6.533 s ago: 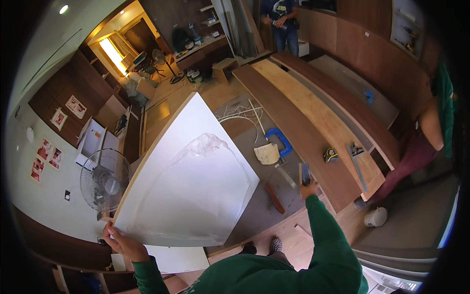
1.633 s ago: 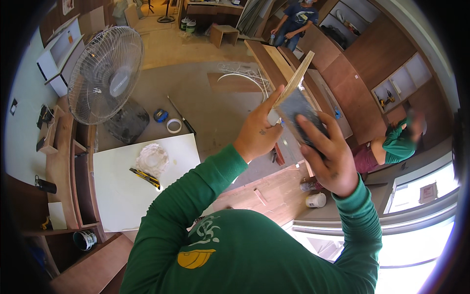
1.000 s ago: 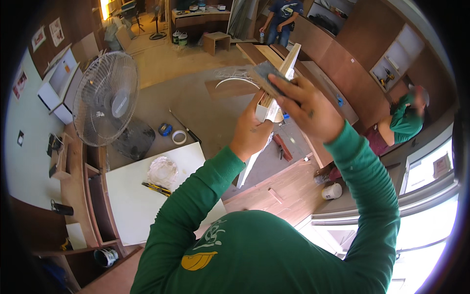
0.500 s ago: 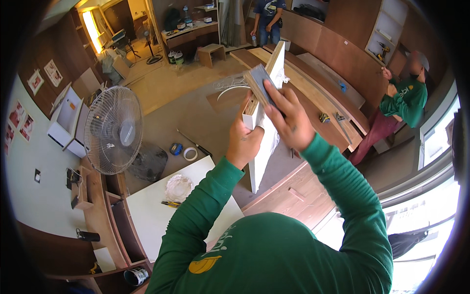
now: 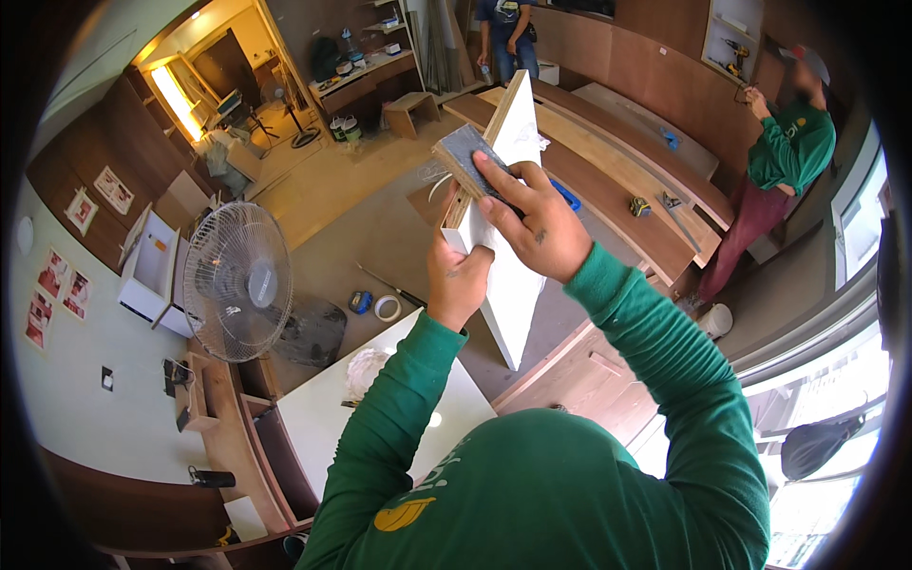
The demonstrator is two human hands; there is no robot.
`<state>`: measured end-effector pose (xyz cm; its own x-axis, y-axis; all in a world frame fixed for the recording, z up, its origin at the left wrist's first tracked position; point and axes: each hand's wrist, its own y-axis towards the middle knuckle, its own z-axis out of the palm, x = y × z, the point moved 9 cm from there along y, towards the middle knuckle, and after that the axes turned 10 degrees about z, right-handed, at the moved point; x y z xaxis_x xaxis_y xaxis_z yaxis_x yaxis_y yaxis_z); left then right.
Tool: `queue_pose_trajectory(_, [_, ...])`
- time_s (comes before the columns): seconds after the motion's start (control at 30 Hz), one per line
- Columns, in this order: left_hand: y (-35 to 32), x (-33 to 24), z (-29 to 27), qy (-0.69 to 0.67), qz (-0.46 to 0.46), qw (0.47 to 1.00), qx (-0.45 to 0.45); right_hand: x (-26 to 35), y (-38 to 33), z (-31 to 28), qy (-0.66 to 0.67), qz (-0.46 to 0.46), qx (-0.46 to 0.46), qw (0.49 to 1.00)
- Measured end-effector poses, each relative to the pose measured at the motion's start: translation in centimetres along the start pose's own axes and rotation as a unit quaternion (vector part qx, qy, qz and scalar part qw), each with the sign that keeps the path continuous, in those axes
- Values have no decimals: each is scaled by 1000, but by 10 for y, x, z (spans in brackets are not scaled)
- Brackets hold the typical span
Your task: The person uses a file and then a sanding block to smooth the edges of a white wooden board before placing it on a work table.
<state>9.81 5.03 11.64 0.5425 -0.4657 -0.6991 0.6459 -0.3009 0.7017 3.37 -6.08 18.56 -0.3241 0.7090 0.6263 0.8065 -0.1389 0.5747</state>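
Note:
A white-faced board (image 5: 515,299) with a bare plywood edge stands tilted up in front of me. My left hand (image 5: 459,285) is closed around its near left edge, thumb on the white face and fingers mostly hidden behind. In my right hand (image 5: 541,228) is a wooden sanding block (image 5: 465,147) with a dark grey face, fingers stretched along its top. The block lies across the plywood edge, just above my left hand; its underside is hidden.
A standing fan (image 5: 237,280) is at the left. Near it lie a blue tape measure (image 5: 360,302) and a tape roll (image 5: 388,308). A white panel (image 5: 323,427) is below my left arm. Long boards (image 5: 617,204) fill the right middle. One person (image 5: 793,142) stands right, another (image 5: 511,38) at the back.
My right hand and the sanding block have shifted left across the board's edge. The view has turned a little, so the surroundings sit differently. Both grips stay the same.

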Motion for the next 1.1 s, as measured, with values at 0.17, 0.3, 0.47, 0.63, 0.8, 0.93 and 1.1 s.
queue_pose_trajectory(0.17, [-1,-3,-7,79,17,997,-7,28,-49,-11,-43,-15,36,998])
queue_pose_trajectory(0.3, [-4,-2,3,74,42,996,-14,34,-52,-20,-67,-6,44,997])
queue_pose_trajectory(0.47, [-5,13,-7,26,-14,1000,-4,26,3,-7,-72,10,64,995])
queue_pose_trajectory(0.63, [-3,-3,-10,59,32,996,-61,54,-50,-24,-74,-14,95,993])
queue_pose_trajectory(0.8, [-9,18,-10,15,-6,1000,-6,45,-3,-11,-138,-30,64,988])
queue_pose_trajectory(0.93, [-5,14,-14,70,20,997,29,48,0,-10,-146,-12,113,983])
queue_pose_trajectory(1.1, [-7,-5,-9,80,69,994,-9,77,-34,-27,-201,-37,154,967])
